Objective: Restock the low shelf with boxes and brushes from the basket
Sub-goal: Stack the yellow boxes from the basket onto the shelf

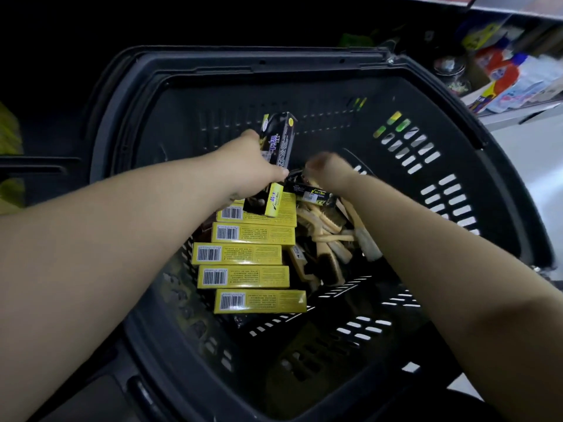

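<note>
Both my arms reach down into a large black slotted basket. My left hand grips a black and yellow box, held upright above the pile. My right hand is blurred, with its fingers curled down over another black and yellow box; whether it grips that box is hidden. Several yellow boxes with barcodes lie stacked in a row on the basket floor. Several wooden brushes are heaped to their right, under my right forearm.
A low shelf at the upper right carries colourful packets and a jar. The basket's dark rim surrounds both arms. Pale floor shows at the right. The left and top of the view are dark.
</note>
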Action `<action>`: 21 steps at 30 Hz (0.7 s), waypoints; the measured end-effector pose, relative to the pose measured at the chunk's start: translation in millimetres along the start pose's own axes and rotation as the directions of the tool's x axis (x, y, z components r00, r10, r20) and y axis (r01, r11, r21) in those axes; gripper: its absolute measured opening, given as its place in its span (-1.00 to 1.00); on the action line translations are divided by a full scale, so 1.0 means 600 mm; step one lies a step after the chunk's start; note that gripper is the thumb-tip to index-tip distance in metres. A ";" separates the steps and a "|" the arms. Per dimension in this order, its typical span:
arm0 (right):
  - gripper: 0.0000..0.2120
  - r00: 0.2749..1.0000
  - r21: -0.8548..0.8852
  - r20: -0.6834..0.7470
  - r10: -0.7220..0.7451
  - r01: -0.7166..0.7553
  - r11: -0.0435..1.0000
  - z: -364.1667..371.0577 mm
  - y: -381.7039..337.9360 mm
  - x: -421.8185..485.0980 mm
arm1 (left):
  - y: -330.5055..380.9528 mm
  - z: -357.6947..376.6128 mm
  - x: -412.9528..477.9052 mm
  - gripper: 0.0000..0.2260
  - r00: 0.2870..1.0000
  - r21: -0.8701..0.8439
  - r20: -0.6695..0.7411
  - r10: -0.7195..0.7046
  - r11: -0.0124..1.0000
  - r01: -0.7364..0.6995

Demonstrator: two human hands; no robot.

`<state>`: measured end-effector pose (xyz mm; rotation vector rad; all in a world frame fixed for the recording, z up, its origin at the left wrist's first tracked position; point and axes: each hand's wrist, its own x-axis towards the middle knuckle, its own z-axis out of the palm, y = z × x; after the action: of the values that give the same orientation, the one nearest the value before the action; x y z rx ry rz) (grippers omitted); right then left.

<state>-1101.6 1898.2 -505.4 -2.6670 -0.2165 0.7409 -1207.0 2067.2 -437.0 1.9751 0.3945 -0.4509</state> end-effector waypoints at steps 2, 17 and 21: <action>-0.44 0.990 -0.435 0.098 0.098 -0.046 0.899 0.036 0.041 0.007 | 0.000 0.003 0.001 -0.52 1.000 -0.032 -0.008 0.007 0.999 -0.007; -0.42 0.903 0.465 0.354 0.244 -0.396 0.792 -0.037 0.009 -0.019 | 0.002 0.006 0.003 -0.45 0.974 -0.469 0.056 -0.221 0.855 0.221; -0.44 0.896 0.794 0.442 0.027 -0.405 0.453 -0.060 -0.064 -0.087 | 0.012 -0.005 -0.014 -0.41 0.958 -0.528 0.042 -0.283 0.808 0.261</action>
<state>-1129.2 1910.0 -437.3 -1.5294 0.3691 1.0679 -1210.9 2066.3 -426.2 1.3901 0.7506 -0.4277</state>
